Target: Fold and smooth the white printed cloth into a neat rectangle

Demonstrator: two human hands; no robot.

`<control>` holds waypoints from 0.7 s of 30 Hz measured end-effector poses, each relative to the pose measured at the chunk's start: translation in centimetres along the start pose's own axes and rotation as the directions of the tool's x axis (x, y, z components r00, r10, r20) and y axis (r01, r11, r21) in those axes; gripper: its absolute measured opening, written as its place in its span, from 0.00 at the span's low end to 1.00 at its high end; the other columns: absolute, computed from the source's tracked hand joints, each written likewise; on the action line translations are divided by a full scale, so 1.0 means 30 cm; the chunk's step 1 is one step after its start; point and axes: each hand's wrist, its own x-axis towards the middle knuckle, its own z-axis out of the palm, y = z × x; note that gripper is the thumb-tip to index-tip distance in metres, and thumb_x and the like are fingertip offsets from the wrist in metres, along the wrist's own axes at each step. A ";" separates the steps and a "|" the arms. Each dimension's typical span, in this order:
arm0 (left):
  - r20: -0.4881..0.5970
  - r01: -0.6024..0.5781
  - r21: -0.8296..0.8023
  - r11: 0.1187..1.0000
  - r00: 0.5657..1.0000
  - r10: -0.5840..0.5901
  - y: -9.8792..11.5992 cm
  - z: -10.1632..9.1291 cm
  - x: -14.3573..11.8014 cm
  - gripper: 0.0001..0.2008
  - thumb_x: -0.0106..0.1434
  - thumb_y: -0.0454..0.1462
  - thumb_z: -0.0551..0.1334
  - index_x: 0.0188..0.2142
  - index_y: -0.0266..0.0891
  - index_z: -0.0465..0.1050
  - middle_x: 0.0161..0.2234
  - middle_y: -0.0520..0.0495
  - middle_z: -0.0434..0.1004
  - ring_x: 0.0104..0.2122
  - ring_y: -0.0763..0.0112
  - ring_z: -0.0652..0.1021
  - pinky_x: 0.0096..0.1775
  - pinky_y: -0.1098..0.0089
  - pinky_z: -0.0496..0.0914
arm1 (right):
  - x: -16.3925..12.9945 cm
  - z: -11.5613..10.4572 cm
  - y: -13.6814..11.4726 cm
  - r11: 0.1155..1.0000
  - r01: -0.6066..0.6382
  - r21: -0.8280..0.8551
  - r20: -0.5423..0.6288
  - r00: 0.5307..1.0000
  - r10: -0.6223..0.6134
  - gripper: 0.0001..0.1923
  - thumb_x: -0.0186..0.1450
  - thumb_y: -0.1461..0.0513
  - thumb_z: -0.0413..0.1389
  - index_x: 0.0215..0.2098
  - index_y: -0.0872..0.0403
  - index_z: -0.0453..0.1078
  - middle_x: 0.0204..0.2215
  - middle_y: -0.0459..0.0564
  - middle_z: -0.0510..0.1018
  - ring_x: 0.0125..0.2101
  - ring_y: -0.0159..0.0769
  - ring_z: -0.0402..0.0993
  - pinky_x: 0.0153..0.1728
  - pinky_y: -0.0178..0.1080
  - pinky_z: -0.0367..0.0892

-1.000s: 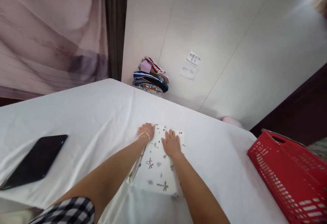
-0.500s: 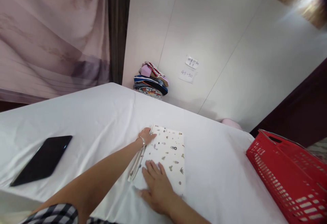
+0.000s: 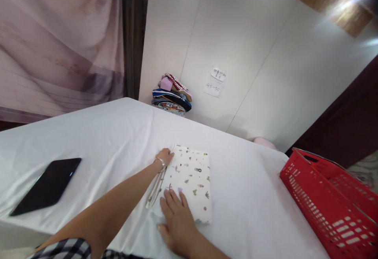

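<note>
A white cloth (image 3: 189,172), printed with small plants and figures, lies folded into a rectangle in front of me. My left hand (image 3: 165,156), with a bracelet at the wrist, is closed at the cloth's far left corner, thumb and fingers together on the folded edge. Its fingertips are partly hidden. My right hand (image 3: 178,221) lies flat over the cloth's near left part, fingers stretched out and palm down. Several folded layers show along the left side of the cloth.
A black tablet-like device (image 3: 47,186) lies to the left on the white-covered table (image 3: 245,188). On the right stands a red plastic basket (image 3: 321,200). Folded clothes (image 3: 172,95) are stacked at the far edge by the wall, which bears paper notes (image 3: 212,88).
My left hand has drawn back slightly to the left, its thumb less far over the cloth. The right hand has slid a little toward me. The view has shifted slightly.
</note>
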 end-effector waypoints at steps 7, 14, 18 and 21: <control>0.021 0.018 0.019 1.000 1.000 -0.018 0.023 -0.012 -0.027 0.15 0.58 0.43 0.50 0.39 0.38 0.67 0.45 0.41 0.70 0.44 0.62 0.71 0.41 0.66 0.64 | -0.012 0.008 -0.010 1.000 -0.006 0.022 -0.023 1.000 0.007 0.29 0.65 0.58 0.43 0.62 0.54 0.42 0.62 0.49 0.41 0.61 0.40 0.34 0.59 0.52 0.36; 0.009 -0.060 0.042 0.997 0.998 0.060 0.010 0.033 -0.088 0.30 0.54 0.49 0.54 0.54 0.39 0.57 0.56 0.40 0.59 0.54 0.60 0.62 0.51 0.63 0.58 | -0.012 0.005 -0.016 1.000 -0.009 0.026 -0.034 0.999 0.009 0.29 0.65 0.58 0.43 0.62 0.54 0.42 0.62 0.50 0.41 0.61 0.40 0.32 0.59 0.52 0.34; -0.016 -0.082 0.114 0.990 0.996 0.084 0.003 0.037 -0.079 0.25 0.58 0.45 0.49 0.53 0.39 0.58 0.55 0.41 0.60 0.54 0.60 0.62 0.52 0.61 0.56 | -0.012 0.008 -0.020 1.000 -0.020 0.010 -0.033 0.999 0.020 0.29 0.64 0.58 0.43 0.62 0.54 0.42 0.62 0.49 0.41 0.61 0.40 0.32 0.59 0.51 0.34; -0.006 -0.098 0.159 0.982 0.995 0.100 0.011 0.023 -0.071 0.23 0.60 0.44 0.47 0.52 0.38 0.60 0.53 0.40 0.63 0.53 0.59 0.63 0.50 0.59 0.57 | -0.016 0.019 -0.023 1.000 -0.010 0.003 -0.030 1.000 0.010 0.29 0.64 0.58 0.44 0.62 0.54 0.42 0.62 0.49 0.41 0.61 0.40 0.33 0.59 0.50 0.36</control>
